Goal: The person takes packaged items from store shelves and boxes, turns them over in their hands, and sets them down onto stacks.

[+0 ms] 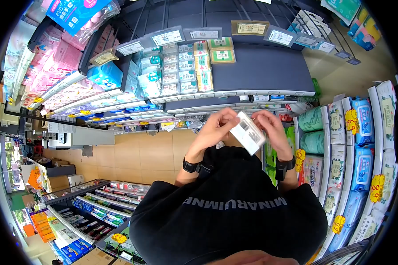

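Observation:
In front of my chest I have a small white box [248,134] with a darker printed or see-through panel on its face; it is tilted, and its print is too small to read. My left hand [215,131] pinches its left edge, thumb on the front. Curled fingers of my right hand [271,129] are closed at its upper right edge. Similar small packs [188,66] stand in rows on the dark shelf ahead, beside yellow-and-green packs [222,51].
Empty-looking metal hooks with price tags [167,36] jut out above the shelf [265,73]. Pink packages [59,62] fill the left shelving. Wipes packs [363,168] line the right side. Tiled floor [137,150] and another rack [84,212] lie to the left.

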`<control>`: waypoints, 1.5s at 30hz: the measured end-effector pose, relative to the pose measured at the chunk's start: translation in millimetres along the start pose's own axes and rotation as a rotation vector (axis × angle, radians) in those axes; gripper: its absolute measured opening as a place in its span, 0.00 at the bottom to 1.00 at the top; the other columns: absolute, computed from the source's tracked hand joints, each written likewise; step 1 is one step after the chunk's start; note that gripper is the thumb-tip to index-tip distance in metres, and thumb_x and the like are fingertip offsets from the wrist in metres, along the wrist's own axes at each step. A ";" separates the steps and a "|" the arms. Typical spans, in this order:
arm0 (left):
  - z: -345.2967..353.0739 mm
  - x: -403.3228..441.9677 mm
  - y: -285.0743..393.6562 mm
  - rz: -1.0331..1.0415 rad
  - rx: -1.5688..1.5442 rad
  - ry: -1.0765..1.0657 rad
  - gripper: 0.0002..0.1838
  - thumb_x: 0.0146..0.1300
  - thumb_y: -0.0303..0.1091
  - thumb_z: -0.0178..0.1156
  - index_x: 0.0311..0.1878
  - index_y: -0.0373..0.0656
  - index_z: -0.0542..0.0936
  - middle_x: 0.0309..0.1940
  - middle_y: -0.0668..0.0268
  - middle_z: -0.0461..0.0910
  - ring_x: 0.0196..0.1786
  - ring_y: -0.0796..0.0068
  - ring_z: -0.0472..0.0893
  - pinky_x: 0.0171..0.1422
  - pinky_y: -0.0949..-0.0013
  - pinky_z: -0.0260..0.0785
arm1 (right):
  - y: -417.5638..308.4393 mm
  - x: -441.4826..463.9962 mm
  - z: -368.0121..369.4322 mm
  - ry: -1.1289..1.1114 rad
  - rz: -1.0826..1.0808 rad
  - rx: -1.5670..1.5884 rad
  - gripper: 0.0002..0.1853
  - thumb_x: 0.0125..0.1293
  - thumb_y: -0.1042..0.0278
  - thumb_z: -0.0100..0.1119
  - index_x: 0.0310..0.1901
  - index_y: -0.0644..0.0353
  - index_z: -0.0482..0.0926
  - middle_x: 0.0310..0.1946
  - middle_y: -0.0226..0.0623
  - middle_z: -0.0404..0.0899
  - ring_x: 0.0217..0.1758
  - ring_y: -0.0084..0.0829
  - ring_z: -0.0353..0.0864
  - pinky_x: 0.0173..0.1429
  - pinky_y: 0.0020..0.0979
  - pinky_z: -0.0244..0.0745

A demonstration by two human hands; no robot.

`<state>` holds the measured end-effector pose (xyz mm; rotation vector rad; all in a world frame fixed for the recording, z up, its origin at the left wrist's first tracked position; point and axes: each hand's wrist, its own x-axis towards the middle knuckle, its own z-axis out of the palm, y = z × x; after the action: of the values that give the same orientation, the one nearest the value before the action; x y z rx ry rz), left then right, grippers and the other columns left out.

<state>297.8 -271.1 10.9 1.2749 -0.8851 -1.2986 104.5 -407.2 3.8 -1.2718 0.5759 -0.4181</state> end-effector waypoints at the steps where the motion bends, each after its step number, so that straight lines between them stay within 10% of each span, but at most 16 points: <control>1: -1.6 1.5 -2.5 0.056 -0.062 0.046 0.06 0.75 0.34 0.58 0.45 0.42 0.76 0.31 0.75 0.81 0.29 0.91 0.73 0.28 0.81 0.63 | -4.2 -3.2 -1.0 0.018 0.001 0.019 0.11 0.78 0.63 0.52 0.49 0.62 0.80 0.37 0.28 0.82 0.40 0.16 0.80 0.46 0.20 0.72; 20: -9.9 -0.9 -8.9 0.166 -0.187 0.200 0.08 0.74 0.32 0.60 0.50 0.41 0.74 0.41 0.70 0.86 0.35 0.88 0.78 0.38 0.80 0.65 | 6.5 -9.1 -9.4 0.141 -0.160 0.116 0.13 0.71 0.76 0.60 0.56 0.64 0.75 0.48 0.33 0.84 0.47 0.19 0.79 0.46 0.23 0.71; 45: -9.1 -1.0 -12.9 0.176 -0.023 0.285 0.05 0.71 0.30 0.65 0.44 0.42 0.79 0.24 0.79 0.74 0.27 0.91 0.68 0.31 0.81 0.55 | -2.8 -16.9 -11.2 0.251 -0.120 0.063 0.10 0.68 0.77 0.64 0.50 0.66 0.81 0.42 0.33 0.86 0.36 0.14 0.77 0.40 0.19 0.68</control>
<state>304.1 -266.6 -2.9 1.2952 -0.7581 -0.9589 84.3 -406.5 7.3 -1.2051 0.6935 -0.6977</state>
